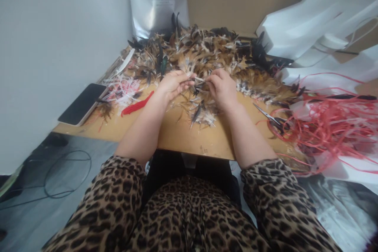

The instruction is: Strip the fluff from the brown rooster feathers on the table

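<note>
Over the front of a large heap of brown, white and black feathers (212, 47), my two hands are close together. My left hand (176, 83) pinches a small bunch of pale feathers (189, 65) by the base. Its fingers are closed. My right hand (221, 86) is also closed, with thumb and fingertips at a thin whitish piece (199, 79) between the hands; whether this is a quill or a tie I cannot tell. Below the hands a few loose feathers (202, 116) lie on the wooden table (195, 139).
Left on the table are a phone (82, 104), a red bundle of threads (137, 104) and pink-white strips (125, 88). Scissors (273, 118) lie right, beside tangled red ribbon (336, 126). A silver bag (159, 4) stands behind. A cable (67, 173) loops on the floor.
</note>
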The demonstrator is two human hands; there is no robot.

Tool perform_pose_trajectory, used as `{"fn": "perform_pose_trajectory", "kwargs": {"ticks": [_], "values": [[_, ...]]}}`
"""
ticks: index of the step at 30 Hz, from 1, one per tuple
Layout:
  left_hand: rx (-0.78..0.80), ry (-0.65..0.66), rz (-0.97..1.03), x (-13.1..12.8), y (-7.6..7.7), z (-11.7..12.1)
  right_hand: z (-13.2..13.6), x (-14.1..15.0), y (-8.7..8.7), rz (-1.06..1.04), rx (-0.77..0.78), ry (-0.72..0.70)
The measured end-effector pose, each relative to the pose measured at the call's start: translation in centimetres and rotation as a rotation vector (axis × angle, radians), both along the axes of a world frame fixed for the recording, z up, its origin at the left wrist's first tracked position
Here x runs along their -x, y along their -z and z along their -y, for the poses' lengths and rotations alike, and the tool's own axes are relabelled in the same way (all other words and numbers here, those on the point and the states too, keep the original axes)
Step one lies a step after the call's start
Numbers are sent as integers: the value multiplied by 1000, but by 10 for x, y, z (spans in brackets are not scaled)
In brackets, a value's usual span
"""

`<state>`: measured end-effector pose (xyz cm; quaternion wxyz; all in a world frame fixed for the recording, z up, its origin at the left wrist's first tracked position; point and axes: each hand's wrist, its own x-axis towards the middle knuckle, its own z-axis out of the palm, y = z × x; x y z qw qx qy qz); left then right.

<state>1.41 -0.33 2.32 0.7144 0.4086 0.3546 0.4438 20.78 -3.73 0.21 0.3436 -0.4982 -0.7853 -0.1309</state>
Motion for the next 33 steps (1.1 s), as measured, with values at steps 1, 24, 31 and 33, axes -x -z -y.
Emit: {"fn": "perform_pose_trajectory", "kwargs": {"ticks": [1, 24, 31, 33], "values": [[-13, 17, 26, 0, 1, 0, 0, 0, 1, 6, -6, -6], [100, -92, 173, -24, 4, 11, -3, 41, 14, -1210, 532, -108], [26, -76, 31, -19, 7, 9, -1, 30, 3, -1239, 496, -100], [10, -64, -19, -18, 9, 9, 1, 27, -1, -1236, 499, -111]]}}
